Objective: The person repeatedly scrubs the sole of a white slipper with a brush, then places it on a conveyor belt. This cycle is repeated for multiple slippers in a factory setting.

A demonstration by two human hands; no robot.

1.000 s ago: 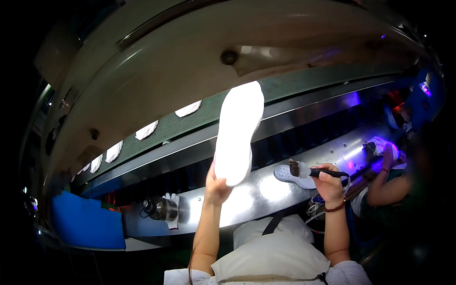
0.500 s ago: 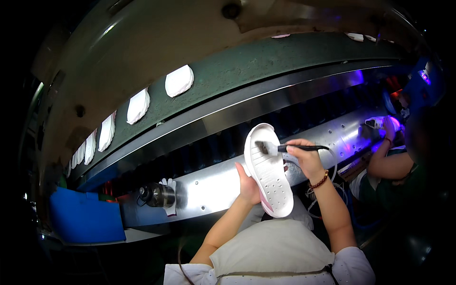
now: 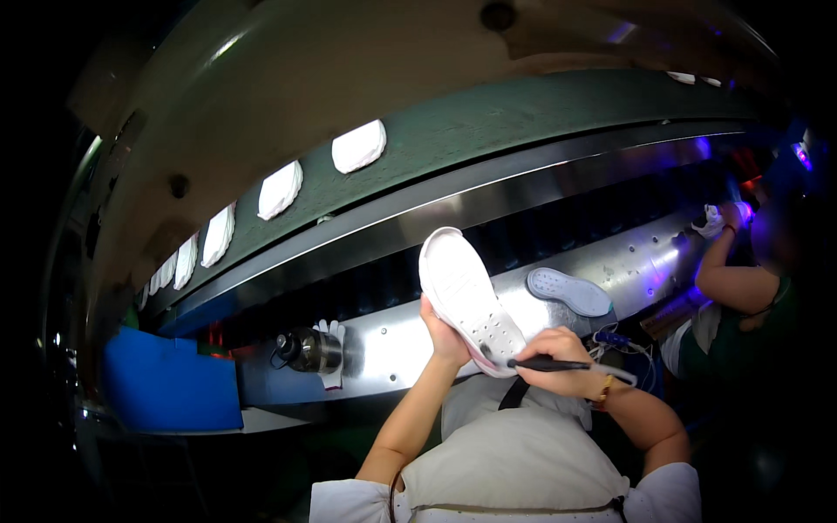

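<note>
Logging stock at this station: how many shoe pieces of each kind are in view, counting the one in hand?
White shoe sole held in left hand: 1
Grey shoe sole lying on metal ledge: 1
White shoe parts in the row on the green upper belt: at least 5, far ones blur
Total: at least 7

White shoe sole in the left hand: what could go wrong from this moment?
1. The white shoe sole is pinched only at its lower end by the left hand; tool pressure could make it wobble or slip.
2. The right hand works a dark pen-like tool close to the left fingers, so a slip might catch them.
3. A second sole lies near the metal ledge's edge; an arm swing could knock it off.
</note>
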